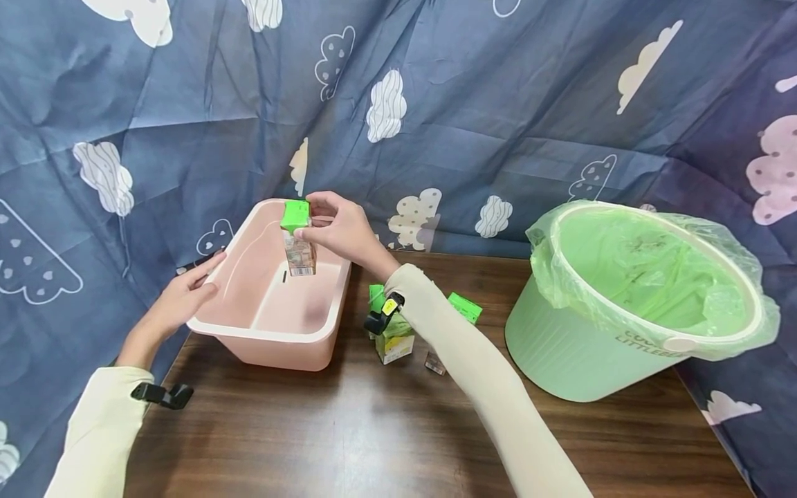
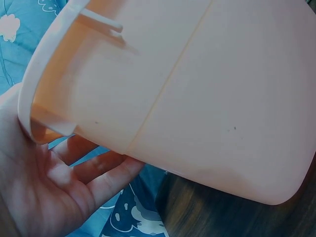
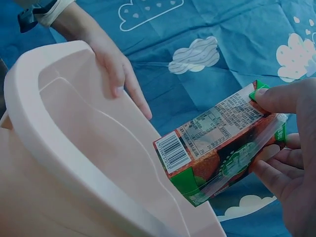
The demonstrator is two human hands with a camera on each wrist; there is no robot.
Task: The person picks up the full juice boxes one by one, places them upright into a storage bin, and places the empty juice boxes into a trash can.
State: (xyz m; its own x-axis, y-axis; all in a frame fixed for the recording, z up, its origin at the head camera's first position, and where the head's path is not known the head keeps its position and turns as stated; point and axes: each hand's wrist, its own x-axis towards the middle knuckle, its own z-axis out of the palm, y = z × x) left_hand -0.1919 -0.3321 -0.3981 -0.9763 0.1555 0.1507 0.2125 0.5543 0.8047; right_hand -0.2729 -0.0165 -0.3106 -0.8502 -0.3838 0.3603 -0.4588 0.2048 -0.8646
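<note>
My right hand [image 1: 342, 225] pinches a small drink carton [image 1: 300, 252] by its green top end, over the pink plastic basin [image 1: 261, 337]. In the right wrist view, the carton [image 3: 207, 143] shows a barcode, printed text and a wrapped straw along one side. My left hand [image 1: 180, 301] holds the basin's left rim. Seen from the left wrist, its fingers [image 2: 111, 175] lie along the outer wall below the rim, while the right wrist view shows other fingers [image 3: 116, 74] over the rim on the inner side.
Several more cartons, one of them yellow and white [image 1: 396, 348], stand on the brown wooden table [image 1: 349, 429], partly hidden by my right forearm. On the right stands a green bin [image 1: 560, 346] with a translucent green liner. Blue cloud-print cloth [image 1: 461, 104] hangs behind.
</note>
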